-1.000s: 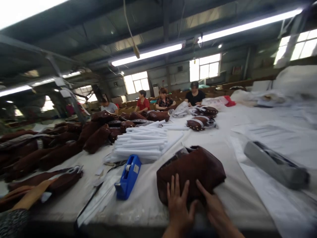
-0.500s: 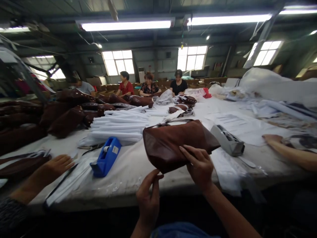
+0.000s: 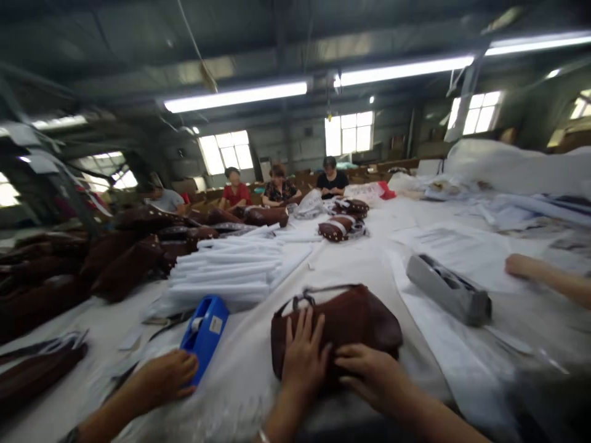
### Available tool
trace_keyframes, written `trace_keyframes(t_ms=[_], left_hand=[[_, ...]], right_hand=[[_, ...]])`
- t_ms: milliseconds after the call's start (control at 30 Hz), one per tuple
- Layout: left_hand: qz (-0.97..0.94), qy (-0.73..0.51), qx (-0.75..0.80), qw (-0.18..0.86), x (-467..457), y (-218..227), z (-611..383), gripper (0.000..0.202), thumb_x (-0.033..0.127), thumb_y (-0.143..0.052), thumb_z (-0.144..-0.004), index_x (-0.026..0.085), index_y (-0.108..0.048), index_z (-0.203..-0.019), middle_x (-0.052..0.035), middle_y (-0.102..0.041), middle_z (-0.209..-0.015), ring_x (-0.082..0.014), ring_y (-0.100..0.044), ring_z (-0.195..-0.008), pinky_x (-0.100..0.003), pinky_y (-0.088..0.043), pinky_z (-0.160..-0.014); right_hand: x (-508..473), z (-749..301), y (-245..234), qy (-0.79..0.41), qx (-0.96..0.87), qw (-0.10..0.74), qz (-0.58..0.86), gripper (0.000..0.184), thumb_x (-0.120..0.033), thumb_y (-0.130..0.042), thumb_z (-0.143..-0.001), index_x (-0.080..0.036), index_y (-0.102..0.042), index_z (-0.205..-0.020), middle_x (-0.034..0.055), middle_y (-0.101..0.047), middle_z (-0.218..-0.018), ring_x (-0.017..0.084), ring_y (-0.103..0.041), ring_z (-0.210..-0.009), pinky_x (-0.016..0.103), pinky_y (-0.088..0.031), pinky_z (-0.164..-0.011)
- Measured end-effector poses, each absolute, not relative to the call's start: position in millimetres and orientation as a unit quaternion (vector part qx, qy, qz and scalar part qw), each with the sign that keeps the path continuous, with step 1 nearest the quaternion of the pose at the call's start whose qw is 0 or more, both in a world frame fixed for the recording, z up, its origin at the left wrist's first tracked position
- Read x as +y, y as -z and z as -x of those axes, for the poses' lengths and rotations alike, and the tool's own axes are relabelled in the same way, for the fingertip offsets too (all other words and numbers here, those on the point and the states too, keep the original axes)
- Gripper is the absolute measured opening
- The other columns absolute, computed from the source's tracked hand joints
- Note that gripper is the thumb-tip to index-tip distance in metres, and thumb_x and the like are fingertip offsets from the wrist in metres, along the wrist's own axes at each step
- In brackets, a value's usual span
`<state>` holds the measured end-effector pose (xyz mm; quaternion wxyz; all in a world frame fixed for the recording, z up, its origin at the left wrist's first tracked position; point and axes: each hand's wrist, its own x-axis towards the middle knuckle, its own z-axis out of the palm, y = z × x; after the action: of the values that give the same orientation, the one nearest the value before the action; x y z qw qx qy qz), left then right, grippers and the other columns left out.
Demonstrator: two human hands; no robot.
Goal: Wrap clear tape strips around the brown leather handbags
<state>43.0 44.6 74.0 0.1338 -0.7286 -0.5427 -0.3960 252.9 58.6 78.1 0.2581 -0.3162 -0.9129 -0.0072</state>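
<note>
A brown leather handbag (image 3: pixel 360 314) with thin straps lies on the table in front of me. My left hand (image 3: pixel 305 347) rests on its front side, fingers spread and stretched upward. My right hand (image 3: pixel 372 372) is at the bag's lower front, its fingers bent and closed on the leather; blur hides the exact grip. To the left, another person's hand (image 3: pixel 170 372) touches a blue tape dispenser (image 3: pixel 207 332). A grey tape dispenser (image 3: pixel 447 289) stands to the right of the bag.
Rolled white paper tubes (image 3: pixel 226 267) lie stacked behind the blue dispenser. Brown bags (image 3: pixel 129 264) are heaped at the left. Another person's hand (image 3: pixel 524 266) rests on white sheets at the right. Several people sit across the table, with plastic wrap (image 3: pixel 512 163) at the back right.
The handbag has come down from my raised hands onto the table. My left hand has shifted from its lower corner to its front. The neighbour's hand has moved right to the blue dispenser.
</note>
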Motion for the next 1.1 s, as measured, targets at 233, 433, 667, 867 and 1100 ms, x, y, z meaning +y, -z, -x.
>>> trace_keyframes(t_ms=[233, 433, 667, 867, 1100], left_hand=[[0.798, 0.401, -0.359, 0.270, -19, -108, 192, 0.029, 0.061, -0.049, -0.089, 0.063, -0.059, -0.116, 0.0078, -0.073, -0.113, -0.0247, -0.058, -0.127, -0.056, -0.049, -0.104], [0.736, 0.364, -0.488, 0.295, 35, -37, 7, 0.049, 0.041, -0.055, -0.090, 0.044, -0.052, -0.139, -0.0006, -0.062, -0.138, -0.0292, -0.053, -0.133, -0.056, -0.038, -0.115], [0.822, 0.230, -0.457, 0.248, 80, -22, -10, 0.059, 0.029, -0.054, -0.094, 0.029, -0.039, -0.151, -0.0058, -0.041, -0.156, -0.0264, -0.039, -0.144, -0.050, -0.020, -0.123], [0.844, 0.181, -0.473, 0.177, 63, -15, 3, 0.073, 0.051, -0.059, -0.091, 0.032, -0.030, -0.154, -0.0108, -0.020, -0.165, -0.0351, -0.023, -0.150, -0.061, -0.013, -0.121], [0.832, 0.188, -0.505, 0.132, 44, -11, -11, 0.080, 0.057, -0.064, -0.086, 0.037, -0.027, -0.154, -0.0070, -0.013, -0.167, -0.0344, -0.017, -0.152, -0.064, -0.010, -0.121]], right_hand=[[127, -270, -98, 0.240, -0.788, 0.450, 0.344, 0.056, -0.032, -0.052, -0.095, -0.030, -0.043, -0.150, 0.0032, -0.052, -0.148, 0.028, -0.048, -0.137, 0.048, -0.033, -0.117], [133, -272, 6, 0.258, -0.818, 0.329, 0.394, 0.069, -0.040, -0.054, -0.093, -0.024, -0.031, -0.155, 0.0068, -0.042, -0.156, 0.028, -0.040, -0.142, 0.048, -0.032, -0.115], [115, -232, -13, 0.170, -0.782, 0.303, 0.517, 0.058, -0.035, -0.048, -0.099, -0.021, -0.036, -0.153, 0.0125, -0.031, -0.161, 0.033, -0.025, -0.149, 0.056, -0.021, -0.119], [105, -224, -18, 0.105, -0.791, 0.296, 0.524, 0.060, -0.040, -0.051, -0.097, -0.023, -0.037, -0.153, 0.0104, -0.030, -0.162, 0.031, -0.024, -0.150, 0.055, -0.021, -0.121], [147, -224, -88, 0.001, -0.857, 0.291, 0.425, 0.033, -0.041, -0.051, -0.098, -0.025, -0.068, -0.122, 0.0077, -0.070, -0.124, 0.027, -0.063, -0.115, 0.045, -0.044, -0.103]])
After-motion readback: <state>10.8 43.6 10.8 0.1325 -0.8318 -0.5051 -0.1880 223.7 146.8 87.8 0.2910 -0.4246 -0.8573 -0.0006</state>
